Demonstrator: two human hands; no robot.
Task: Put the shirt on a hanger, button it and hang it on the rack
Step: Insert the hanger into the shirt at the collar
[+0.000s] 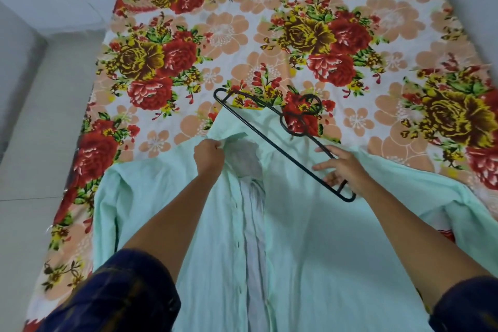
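On the floral bedsheet lies the mint shirt, unbuttoned, front up. Left hand is fisted, pinching the collar edge. Right hand grips the black hanger's near end with curled fingers, apparently 2 extended; the hanger slants across the collar, its hook over the sheet.

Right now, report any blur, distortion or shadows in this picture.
Head view: wide-angle bending curves the floral bedsheet edges; top-left corner is smeared and soft; light is even and diffuse, with a soft shadow under the right hand on the mint shirt; no glare.
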